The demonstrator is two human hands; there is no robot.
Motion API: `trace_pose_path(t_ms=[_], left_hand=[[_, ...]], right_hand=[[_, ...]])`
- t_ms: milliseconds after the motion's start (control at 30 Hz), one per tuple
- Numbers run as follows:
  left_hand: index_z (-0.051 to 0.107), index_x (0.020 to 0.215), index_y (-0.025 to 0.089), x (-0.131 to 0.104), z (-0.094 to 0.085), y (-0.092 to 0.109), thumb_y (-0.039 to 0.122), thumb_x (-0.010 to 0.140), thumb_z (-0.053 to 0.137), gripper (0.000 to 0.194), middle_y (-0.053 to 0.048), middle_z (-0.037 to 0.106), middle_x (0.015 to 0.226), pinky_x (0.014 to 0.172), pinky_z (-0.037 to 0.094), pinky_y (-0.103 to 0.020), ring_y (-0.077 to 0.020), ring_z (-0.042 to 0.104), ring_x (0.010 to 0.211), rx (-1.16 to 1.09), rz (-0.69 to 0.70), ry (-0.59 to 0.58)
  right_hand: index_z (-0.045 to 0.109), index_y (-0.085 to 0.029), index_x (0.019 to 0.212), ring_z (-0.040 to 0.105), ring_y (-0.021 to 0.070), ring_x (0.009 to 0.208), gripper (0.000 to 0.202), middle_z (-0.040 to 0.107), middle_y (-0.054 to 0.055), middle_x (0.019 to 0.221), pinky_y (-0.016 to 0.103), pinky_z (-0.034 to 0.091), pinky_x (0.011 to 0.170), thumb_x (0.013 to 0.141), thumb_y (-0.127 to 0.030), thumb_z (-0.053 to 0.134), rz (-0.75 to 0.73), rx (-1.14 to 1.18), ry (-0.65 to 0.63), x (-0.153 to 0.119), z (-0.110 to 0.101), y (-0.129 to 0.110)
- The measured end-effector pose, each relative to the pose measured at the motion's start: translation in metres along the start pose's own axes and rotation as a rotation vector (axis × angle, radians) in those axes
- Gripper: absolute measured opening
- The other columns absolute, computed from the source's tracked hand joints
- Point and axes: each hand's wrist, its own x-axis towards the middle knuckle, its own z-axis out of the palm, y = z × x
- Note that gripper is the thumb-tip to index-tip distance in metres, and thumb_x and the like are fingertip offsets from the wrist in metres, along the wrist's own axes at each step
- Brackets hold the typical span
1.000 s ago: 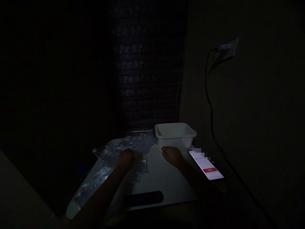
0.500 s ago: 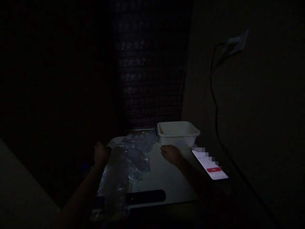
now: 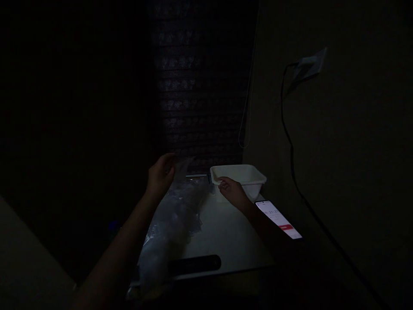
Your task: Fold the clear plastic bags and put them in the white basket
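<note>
In the dim head view, my left hand (image 3: 159, 177) is raised above the far left of a white board (image 3: 226, 241). Its fingers are closed on the edge of crumpled clear plastic sheeting (image 3: 174, 215), which hangs down blurred over the board's left side. My right hand (image 3: 231, 191) is at the near left rim of a white plastic tub (image 3: 254, 189). Its fingers are curled together, and whatever may be between them is too dark to make out. A black handle (image 3: 196, 264) lies along the board's front edge, its left end covered by the plastic.
To the right, a lit phone (image 3: 279, 219) lies beside the board. A black cable (image 3: 292, 159) runs down the right wall from a socket (image 3: 311, 64). Behind the board hangs a dark slatted blind (image 3: 180, 103) with a loop of cord (image 3: 245, 137).
My left hand has risen and moved right, lifting the plastic's edge with it. My right hand has gone up slightly to the tub's rim. The view has shifted a little.
</note>
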Motion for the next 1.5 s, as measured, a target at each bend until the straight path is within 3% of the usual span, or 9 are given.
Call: trace_pose_path(t_ms=[100, 200, 367, 500, 700, 967, 1200, 1367, 1500], left_hand=[[0.048, 0.1, 0.016, 0.0, 0.006, 0.019, 0.023, 0.066, 0.046, 0.035, -0.002, 0.057, 0.087, 0.074, 0.04, -0.024, -0.0131, 0.053, 0.08, -0.195, -0.016, -0.095], [0.051, 0.096, 0.015, -0.003, 0.011, 0.033, 0.025, 0.064, 0.05, 0.034, -0.001, 0.058, 0.08, 0.071, 0.041, -0.024, -0.0127, 0.054, 0.075, -0.327, -0.091, -0.135], [0.052, 0.094, 0.014, -0.005, 0.02, 0.052, 0.025, 0.061, 0.054, 0.035, -0.001, 0.058, 0.072, 0.066, 0.041, -0.023, -0.0116, 0.054, 0.068, -0.508, -0.17, -0.116], [0.048, 0.096, 0.013, -0.013, 0.038, 0.047, 0.028, 0.053, 0.061, 0.047, -0.002, 0.058, 0.074, 0.063, 0.041, -0.024, -0.0131, 0.054, 0.07, -0.545, -0.373, -0.118], [0.055, 0.068, 0.012, -0.046, 0.071, 0.014, 0.028, 0.051, 0.062, 0.025, -0.003, 0.057, 0.069, 0.06, 0.04, -0.024, -0.0111, 0.053, 0.064, -0.734, -0.67, -0.6], [0.055, 0.061, 0.014, -0.058, 0.086, 0.005, 0.027, 0.055, 0.056, 0.014, 0.002, 0.053, 0.057, 0.045, 0.032, -0.017, -0.0053, 0.044, 0.046, -0.664, -0.767, -0.488], [0.055, 0.057, 0.013, -0.071, 0.1, 0.018, 0.021, 0.054, 0.058, 0.009, 0.0, 0.054, 0.056, 0.043, 0.029, -0.017, -0.007, 0.046, 0.049, -0.538, -0.754, -0.655], [0.054, 0.06, 0.013, -0.071, 0.104, 0.021, 0.016, 0.06, 0.053, 0.003, 0.001, 0.054, 0.058, 0.043, 0.032, -0.017, -0.0066, 0.048, 0.048, -0.609, -0.791, -0.596], [0.051, 0.059, 0.012, -0.071, 0.106, 0.021, 0.009, 0.062, 0.05, 0.005, 0.003, 0.05, 0.05, 0.046, 0.039, -0.019, -0.0061, 0.047, 0.046, -0.695, -0.845, -0.557]], right_hand=[[0.035, -0.016, 0.114, 0.049, 0.0127, 0.088, 0.058, 0.051, 0.007, 0.103, 0.023, 0.04, 0.07, 0.061, -0.029, 0.055, -0.001, 0.218, 0.046, 0.002, -0.013, -0.006], [0.03, -0.018, 0.118, 0.043, 0.0151, 0.1, 0.071, 0.045, 0.009, 0.112, 0.026, 0.039, 0.075, 0.055, -0.031, 0.061, 0.025, 0.356, -0.043, -0.001, -0.024, -0.017], [0.056, -0.013, 0.085, 0.053, 0.0147, 0.084, 0.033, 0.059, 0.007, 0.089, 0.028, 0.039, 0.074, 0.058, -0.032, 0.058, 0.044, 0.507, -0.218, -0.002, -0.028, -0.027], [0.058, -0.012, 0.067, 0.055, 0.0119, 0.064, 0.021, 0.06, 0.002, 0.065, 0.028, 0.041, 0.067, 0.061, -0.032, 0.054, 0.12, 0.554, -0.127, 0.0, -0.03, -0.022], [0.057, -0.013, 0.063, 0.054, 0.011, 0.057, 0.02, 0.059, 0.001, 0.058, 0.025, 0.042, 0.058, 0.059, -0.031, 0.053, 0.243, 0.53, -0.017, -0.006, -0.038, -0.003], [0.055, -0.015, 0.056, 0.052, 0.009, 0.053, 0.013, 0.056, -0.001, 0.055, 0.022, 0.042, 0.052, 0.056, -0.027, 0.056, 0.413, 0.528, 0.049, -0.022, -0.036, 0.028], [0.054, -0.014, 0.059, 0.05, 0.0075, 0.053, 0.01, 0.055, -0.001, 0.056, 0.02, 0.04, 0.051, 0.058, -0.025, 0.056, 0.448, 0.569, 0.089, -0.027, -0.04, 0.033], [0.058, -0.013, 0.058, 0.049, 0.0092, 0.051, 0.021, 0.056, -0.001, 0.054, 0.022, 0.037, 0.049, 0.054, -0.034, 0.059, 0.448, 0.335, -0.103, -0.035, -0.044, 0.041], [0.057, -0.013, 0.05, 0.048, 0.0068, 0.048, 0.009, 0.052, -0.004, 0.047, 0.019, 0.036, 0.049, 0.051, -0.022, 0.06, 0.419, 0.279, -0.136, -0.036, -0.041, 0.051]])
